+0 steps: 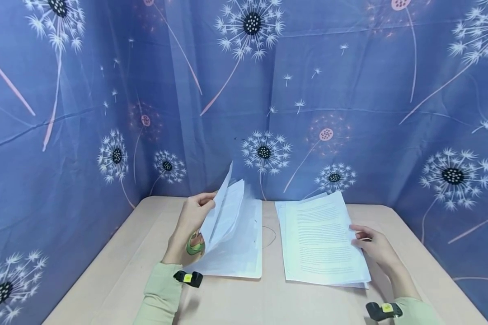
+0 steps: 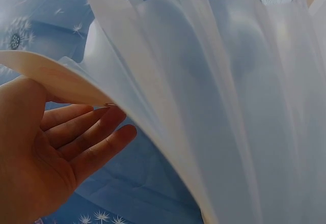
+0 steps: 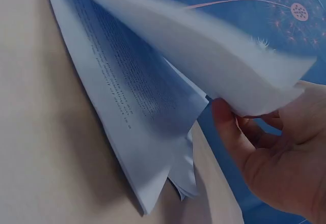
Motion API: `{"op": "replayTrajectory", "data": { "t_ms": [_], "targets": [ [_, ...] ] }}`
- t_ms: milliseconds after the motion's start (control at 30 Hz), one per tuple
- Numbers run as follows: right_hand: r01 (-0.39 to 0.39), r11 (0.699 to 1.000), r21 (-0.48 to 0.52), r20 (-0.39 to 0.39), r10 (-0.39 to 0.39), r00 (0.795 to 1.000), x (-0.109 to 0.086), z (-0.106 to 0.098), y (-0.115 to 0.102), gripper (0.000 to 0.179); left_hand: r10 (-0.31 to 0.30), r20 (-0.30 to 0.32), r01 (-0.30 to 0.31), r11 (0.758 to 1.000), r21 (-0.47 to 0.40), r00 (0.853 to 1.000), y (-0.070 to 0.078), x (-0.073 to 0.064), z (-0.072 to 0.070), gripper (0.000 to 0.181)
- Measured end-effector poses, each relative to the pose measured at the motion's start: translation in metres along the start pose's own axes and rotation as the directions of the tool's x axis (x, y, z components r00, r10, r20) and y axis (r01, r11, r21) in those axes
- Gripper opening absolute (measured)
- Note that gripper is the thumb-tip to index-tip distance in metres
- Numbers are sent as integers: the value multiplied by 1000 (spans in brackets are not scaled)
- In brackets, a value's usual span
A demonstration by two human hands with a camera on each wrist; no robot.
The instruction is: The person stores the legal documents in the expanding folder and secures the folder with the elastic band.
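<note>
On the table's left half lies a folder of clear plastic sleeves (image 1: 244, 257), its cover and several sleeves raised and fanned. My left hand (image 1: 192, 215) holds the raised cover by its edge, thumb on the inner side. The left wrist view shows the fingers behind the beige cover (image 2: 66, 79), beside translucent sleeves (image 2: 188, 66). A green and brown picture (image 1: 196, 243) shows on the cover. My right hand (image 1: 375, 247) pinches the right edge of a sheet on a stack of printed paper (image 1: 321, 239). Up close, that top sheet (image 3: 204, 46) curves up from printed pages (image 3: 117, 76) beneath.
The beige table (image 1: 227, 302) ends at the back against a blue curtain (image 1: 349, 67) with dandelion prints. More curtain hangs along both sides. A thin looped line (image 1: 273, 231) shows between the folder and the paper stack. Each wrist wears a black band (image 1: 188, 278).
</note>
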State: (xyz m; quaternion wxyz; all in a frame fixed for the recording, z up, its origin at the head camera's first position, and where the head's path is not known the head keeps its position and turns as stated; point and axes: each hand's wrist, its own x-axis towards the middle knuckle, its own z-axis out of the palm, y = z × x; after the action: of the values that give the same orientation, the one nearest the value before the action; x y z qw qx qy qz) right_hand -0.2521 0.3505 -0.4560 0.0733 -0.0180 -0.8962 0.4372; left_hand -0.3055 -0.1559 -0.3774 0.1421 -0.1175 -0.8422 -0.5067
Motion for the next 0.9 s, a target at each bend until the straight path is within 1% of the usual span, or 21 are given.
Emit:
{"op": "replayTrajectory", "data": {
  "t_ms": [100,267,433,667,767,900],
  "targets": [
    [-18,1000,20,6,18,1000,-1,0,1,51,0,6,0,1000,1,1000,1,0,0,32],
    [-18,998,62,4,17,1000,-2,-1,2,49,0,14,0,1000,4,1000,1,0,1,33],
    [-14,994,105,1,14,1000,-3,-3,0,53,4,7,-4,1000,-2,1000,0,-1,2,33],
    [-18,992,128,-19,21,1000,-3,-6,-4,58,12,10,-12,1000,-4,1000,-1,-1,2,34],
    [-8,990,140,-27,12,1000,-2,-7,-5,60,9,10,-9,1000,-6,1000,0,-1,2,33],
    [4,986,164,-19,-1,1000,-2,-8,-7,60,9,11,-9,1000,-5,1000,1,0,2,32]
  ]
}}
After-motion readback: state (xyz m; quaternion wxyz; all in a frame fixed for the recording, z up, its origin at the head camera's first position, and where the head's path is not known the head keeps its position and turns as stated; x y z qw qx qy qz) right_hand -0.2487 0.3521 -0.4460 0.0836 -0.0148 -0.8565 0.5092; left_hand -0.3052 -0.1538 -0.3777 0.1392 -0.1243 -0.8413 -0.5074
